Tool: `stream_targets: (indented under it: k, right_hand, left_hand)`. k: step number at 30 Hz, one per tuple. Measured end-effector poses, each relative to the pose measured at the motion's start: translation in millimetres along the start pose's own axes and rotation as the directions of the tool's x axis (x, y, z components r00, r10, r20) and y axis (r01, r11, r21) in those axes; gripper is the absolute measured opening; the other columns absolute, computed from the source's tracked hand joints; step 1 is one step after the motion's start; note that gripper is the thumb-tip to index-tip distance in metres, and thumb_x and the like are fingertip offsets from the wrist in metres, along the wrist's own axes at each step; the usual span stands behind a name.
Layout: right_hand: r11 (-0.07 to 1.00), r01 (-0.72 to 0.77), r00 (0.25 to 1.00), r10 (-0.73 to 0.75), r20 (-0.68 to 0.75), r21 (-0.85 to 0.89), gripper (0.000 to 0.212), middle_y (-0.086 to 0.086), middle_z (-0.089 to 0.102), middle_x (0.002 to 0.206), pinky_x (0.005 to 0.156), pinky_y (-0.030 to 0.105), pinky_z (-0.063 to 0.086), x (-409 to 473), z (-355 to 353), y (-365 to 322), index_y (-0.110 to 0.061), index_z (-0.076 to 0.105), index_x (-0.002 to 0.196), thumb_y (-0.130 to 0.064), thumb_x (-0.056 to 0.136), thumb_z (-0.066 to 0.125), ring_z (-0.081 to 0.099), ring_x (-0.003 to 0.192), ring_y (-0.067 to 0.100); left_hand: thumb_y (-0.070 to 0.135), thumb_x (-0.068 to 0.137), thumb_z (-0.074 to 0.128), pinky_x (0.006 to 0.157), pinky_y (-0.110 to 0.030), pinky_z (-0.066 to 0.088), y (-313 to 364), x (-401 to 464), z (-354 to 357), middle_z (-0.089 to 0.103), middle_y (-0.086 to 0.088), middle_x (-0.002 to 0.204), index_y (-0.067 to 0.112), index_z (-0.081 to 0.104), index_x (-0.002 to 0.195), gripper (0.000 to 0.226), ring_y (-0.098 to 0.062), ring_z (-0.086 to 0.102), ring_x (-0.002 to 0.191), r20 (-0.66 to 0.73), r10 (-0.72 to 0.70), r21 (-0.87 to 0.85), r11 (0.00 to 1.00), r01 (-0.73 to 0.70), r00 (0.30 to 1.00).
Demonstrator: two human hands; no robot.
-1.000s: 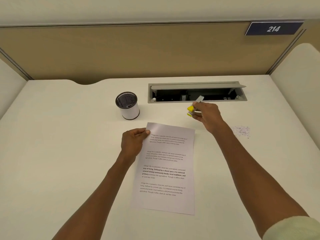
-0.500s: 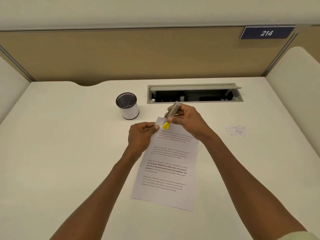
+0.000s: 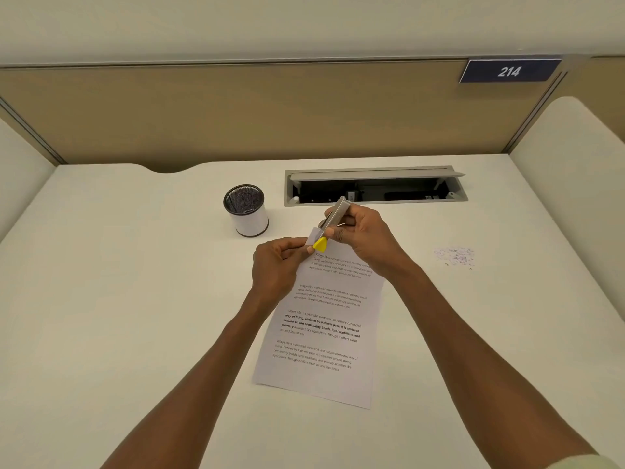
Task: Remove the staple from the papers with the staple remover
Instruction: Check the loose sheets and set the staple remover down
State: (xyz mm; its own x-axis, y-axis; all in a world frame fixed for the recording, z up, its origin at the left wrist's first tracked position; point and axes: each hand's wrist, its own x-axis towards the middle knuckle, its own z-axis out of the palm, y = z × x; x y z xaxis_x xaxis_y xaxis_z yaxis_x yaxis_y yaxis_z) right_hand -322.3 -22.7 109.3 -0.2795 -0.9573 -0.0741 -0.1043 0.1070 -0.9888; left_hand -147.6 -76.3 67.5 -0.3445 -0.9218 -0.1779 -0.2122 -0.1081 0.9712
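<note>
So the left hand (image 3: 275, 265) is pinching the top left corner of the papers (image 3: 324, 319), which are lying on the white desk (image 3: 135, 299). Right hand (image 3: 363, 236) is gripping the staple remover (image 3: 329, 225), fingers curled round it, yellow tip sitting right at that corner.

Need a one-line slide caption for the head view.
Left hand pinches the papers at their top corner while right hand brings the staple remover to it.

I look down on a white desk (image 3: 118, 299) backed by a tan partition (image 3: 236, 113) carrying a navy "214" plate (image 3: 509, 71).
</note>
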Motion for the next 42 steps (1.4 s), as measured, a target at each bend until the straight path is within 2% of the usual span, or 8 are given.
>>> stream_targets:
  k: [5, 15, 19, 24, 30, 35, 39, 42]
  right_hand:
    - [1.0, 0.001, 1.0, -0.001, 0.0, 0.019, 0.027, 0.004, 0.073, 0.103, 0.08, 0.018, 0.054, -1, 1, -1, -0.012, 0.063, 0.11, -0.009, 0.085, 0.072, 0.07, 0.093, 0.011]
    - [0.999, -0.035, 0.998, 0.035, -0.055, -0.006, 0.026, 0.007, 0.073, 0.101, 0.074, 0.014, 0.053, 4, 7, 3, -0.008, 0.063, 0.109, -0.001, 0.085, 0.069, 0.07, 0.089, 0.01]
    - [0.996, -0.05, 0.991, 0.04, -0.13, -0.077, 0.023, 0.006, 0.073, 0.098, 0.07, 0.011, 0.05, 7, 12, 8, -0.01, 0.065, 0.106, -0.003, 0.084, 0.07, 0.069, 0.084, 0.007]
    - [0.998, -0.053, 0.995, 0.05, -0.082, -0.032, 0.024, 0.01, 0.073, 0.098, 0.069, 0.013, 0.053, 8, 9, 8, -0.004, 0.066, 0.106, 0.0, 0.083, 0.071, 0.069, 0.084, 0.01]
    - [0.995, -0.091, 0.995, 0.089, 0.049, 0.031, 0.033, 0.008, 0.072, 0.106, 0.089, 0.027, 0.055, 10, 3, 10, -0.006, 0.064, 0.116, -0.007, 0.084, 0.072, 0.069, 0.1, 0.02]
    - [0.98, -0.158, 0.984, 0.167, -0.067, 0.116, 0.021, 0.011, 0.071, 0.09, 0.078, 0.036, 0.056, 23, -12, 6, -0.003, 0.067, 0.106, -0.015, 0.09, 0.067, 0.068, 0.079, 0.022]
    - [0.948, -0.259, 0.925, 0.188, -0.331, -0.185, 0.03, 0.013, 0.071, 0.076, 0.066, 0.037, 0.059, 41, -36, 21, 0.005, 0.071, 0.081, -0.024, 0.079, 0.076, 0.069, 0.069, 0.025]
    - [0.788, -0.398, 0.877, 0.176, -0.447, -0.47, 0.03, 0.005, 0.064, 0.06, 0.053, 0.027, 0.048, 49, -47, 37, 0.0, 0.069, 0.071, -0.028, 0.072, 0.078, 0.06, 0.052, 0.016]
  left_hand:
    - [0.02, 0.087, 0.078, 0.065, -0.023, 0.059, 2, -1, -1, 0.079, 0.004, 0.086, 0.016, 0.079, 0.101, 0.015, -0.013, 0.076, 0.076, 0.005, 0.028, 0.012, 1.0, -0.028, 1.0]
    - [0.019, 0.087, 0.078, 0.063, -0.022, 0.057, 1, -2, -3, 0.079, 0.006, 0.083, 0.019, 0.078, 0.096, 0.01, -0.012, 0.076, 0.073, 0.009, 0.061, 0.05, 0.997, -0.061, 0.998]
    - [0.019, 0.086, 0.078, 0.066, -0.026, 0.058, 1, -3, -2, 0.079, 0.004, 0.083, 0.017, 0.079, 0.097, 0.01, -0.014, 0.076, 0.074, 0.021, 0.058, 0.053, 0.997, -0.059, 0.998]
    - [0.018, 0.086, 0.078, 0.077, -0.04, 0.061, -3, 0, -5, 0.079, 0.001, 0.086, 0.015, 0.079, 0.098, 0.013, -0.02, 0.077, 0.08, 0.037, 0.009, 0.032, 0.999, -0.01, 0.999]
    - [0.017, 0.087, 0.076, 0.075, -0.037, 0.06, -11, 0, -13, 0.079, -0.001, 0.087, 0.014, 0.079, 0.099, 0.012, -0.02, 0.077, 0.081, 0.077, -0.04, 0.059, 0.998, 0.036, 0.996]
    - [0.016, 0.089, 0.074, 0.072, -0.032, 0.058, -16, -4, -25, 0.079, 0.0, 0.087, 0.014, 0.075, 0.1, 0.011, -0.018, 0.076, 0.08, 0.059, -0.057, 0.054, 0.997, 0.054, 0.997]
    - [0.017, 0.091, 0.073, 0.076, -0.037, 0.059, -20, -2, -38, 0.079, 0.0, 0.09, 0.021, 0.072, 0.105, 0.015, -0.021, 0.076, 0.085, 0.02, -0.044, 0.025, 0.999, 0.043, 0.999]
    - [0.015, 0.092, 0.071, 0.068, -0.028, 0.057, -19, 0, -46, 0.079, -0.002, 0.089, 0.026, 0.071, 0.108, 0.019, -0.018, 0.076, 0.082, 0.022, -0.033, -0.006, 0.999, 0.033, 0.999]
